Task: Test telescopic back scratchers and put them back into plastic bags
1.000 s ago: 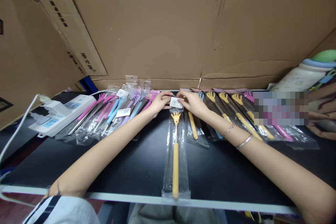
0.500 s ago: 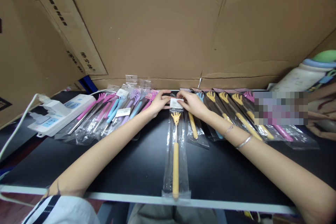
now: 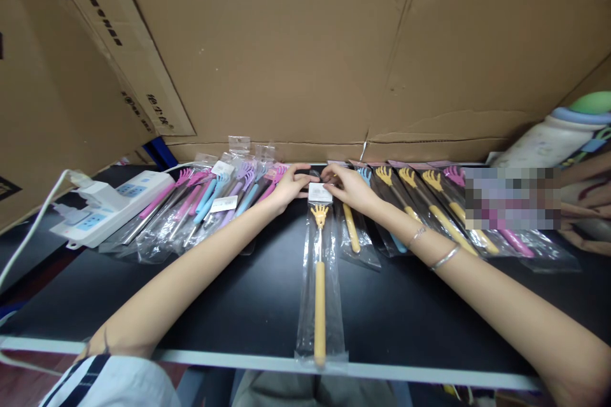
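Observation:
In front of me lies a yellow hand-shaped back scratcher [image 3: 319, 305] in a clear plastic bag, its handle end at the table's near edge. A white label [image 3: 320, 193] sits across the top of the bag. My left hand [image 3: 289, 191] has its curved fingers and thumb at the label's left edge, gripping the top of the bag. My right hand [image 3: 351, 189] is closed on the label's right side, fingertips on its upper corner. Beneath my right wrist, another yellow bagged back scratcher [image 3: 352, 229] is partly covered.
More bagged back scratchers [image 3: 238, 187] in pink, blue and purple lie piled left, some labelled. A row of yellow ones [image 3: 443, 216] lies right. A white power strip [image 3: 117, 206] is at far left, a bottle [image 3: 548, 140] at far right. Cardboard [image 3: 305, 57] walls the back; another person's hand [image 3: 589, 197] shows.
The bagged back scratcher has shifted slightly towards me, and more of its label shows between my fingers. Both hands stay in nearly the same place.

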A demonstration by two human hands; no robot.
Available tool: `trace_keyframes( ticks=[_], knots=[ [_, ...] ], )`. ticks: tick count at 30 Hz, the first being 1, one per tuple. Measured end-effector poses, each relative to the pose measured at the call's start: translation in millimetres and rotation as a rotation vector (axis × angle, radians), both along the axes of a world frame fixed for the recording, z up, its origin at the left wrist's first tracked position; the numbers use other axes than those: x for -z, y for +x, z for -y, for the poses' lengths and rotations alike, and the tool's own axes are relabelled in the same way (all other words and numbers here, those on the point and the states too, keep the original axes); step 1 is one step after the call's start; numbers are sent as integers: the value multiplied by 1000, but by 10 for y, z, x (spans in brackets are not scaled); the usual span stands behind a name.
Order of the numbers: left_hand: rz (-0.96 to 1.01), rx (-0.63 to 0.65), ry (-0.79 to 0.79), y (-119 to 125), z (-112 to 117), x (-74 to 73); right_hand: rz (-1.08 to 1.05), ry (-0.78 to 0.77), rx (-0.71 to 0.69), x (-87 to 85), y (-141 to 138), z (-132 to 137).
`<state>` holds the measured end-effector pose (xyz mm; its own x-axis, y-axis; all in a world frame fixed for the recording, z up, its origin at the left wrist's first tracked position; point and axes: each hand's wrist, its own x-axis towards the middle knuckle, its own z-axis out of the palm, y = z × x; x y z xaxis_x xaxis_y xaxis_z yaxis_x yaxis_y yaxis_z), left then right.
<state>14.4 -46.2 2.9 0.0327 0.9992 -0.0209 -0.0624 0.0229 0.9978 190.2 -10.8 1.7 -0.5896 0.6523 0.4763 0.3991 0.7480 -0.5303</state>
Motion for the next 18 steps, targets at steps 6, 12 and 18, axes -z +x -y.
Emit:
trace_keyframes(
  ticks=[6, 12, 18],
  knots=[
    [-1, 35, 15, -24, -33, 37, -106, -111, 55, 78, 30, -81],
    [-37, 135, 25, -45, -30, 43, -103, -109, 37, 54, 17, -96],
    [-92, 158, 30, -49, -27, 41, -31, -51, -14, 1, 14, -63]
  ],
)
